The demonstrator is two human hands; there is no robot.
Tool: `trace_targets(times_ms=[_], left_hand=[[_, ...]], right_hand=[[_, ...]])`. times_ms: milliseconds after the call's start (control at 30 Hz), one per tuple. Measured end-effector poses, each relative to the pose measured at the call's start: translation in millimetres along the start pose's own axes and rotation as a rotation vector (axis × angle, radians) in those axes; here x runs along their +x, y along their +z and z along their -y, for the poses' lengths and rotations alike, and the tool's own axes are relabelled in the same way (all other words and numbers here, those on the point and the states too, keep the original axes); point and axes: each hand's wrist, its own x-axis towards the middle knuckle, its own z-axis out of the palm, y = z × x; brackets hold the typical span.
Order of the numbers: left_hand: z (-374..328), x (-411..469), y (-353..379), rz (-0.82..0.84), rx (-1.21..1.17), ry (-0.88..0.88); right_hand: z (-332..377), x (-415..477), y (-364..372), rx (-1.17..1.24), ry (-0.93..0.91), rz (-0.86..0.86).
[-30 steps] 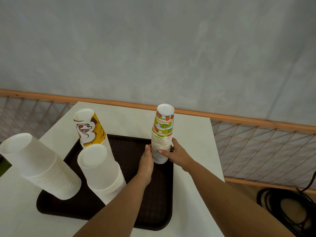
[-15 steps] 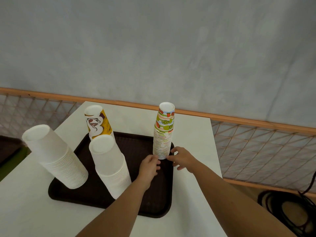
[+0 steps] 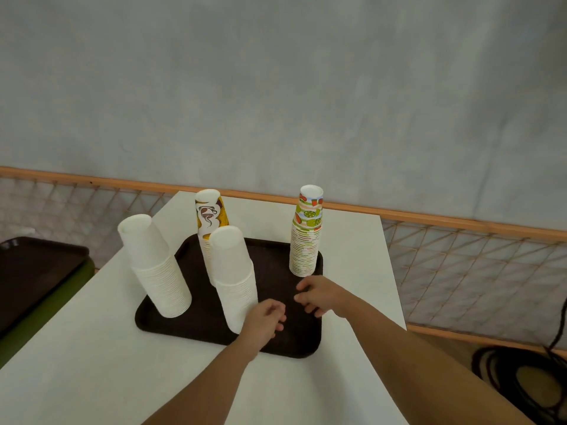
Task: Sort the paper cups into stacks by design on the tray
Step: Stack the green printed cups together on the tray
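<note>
Both hands hovered over the near right part of the dark brown tray (image 3: 302, 343), and neither held anything. The left hand (image 3: 266, 320) was loosely curled, its fingers folded in toward the palm. The right hand (image 3: 319, 297) lay just beside it and a little farther out, knuckles up, its fingers bent slackly down toward the tray; whether they touched the tray could not be told.

Just beyond the right hand stood the fruit-print cup stack (image 3: 305, 240), upright at the tray's far right corner and apart from the fingers. Immediately left of the left hand rose a plain white cup stack (image 3: 234, 271); whether the hand touched its base could not be told. Behind that stack, farther from the left hand, stood the yellow coffee-print cup stack (image 3: 211, 216). Well to the left of both hands, a second plain white cup stack (image 3: 155, 265) stood at the tray's left edge. All the cups sat upside down.

The tray rested on a white table (image 3: 92, 363). Far left of the hands lay another dark tray (image 3: 33, 265), and far right on the floor a coil of black cable (image 3: 497, 372).
</note>
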Motion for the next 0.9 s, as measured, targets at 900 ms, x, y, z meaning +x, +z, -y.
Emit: trace_targets(times_ms=[900], left_hand=[[38.1, 11.5, -108.6, 0.096, 0.21, 0.044]], right_hand=[[33.3, 5.5, 125.9, 0.206, -0.082, -0.188]])
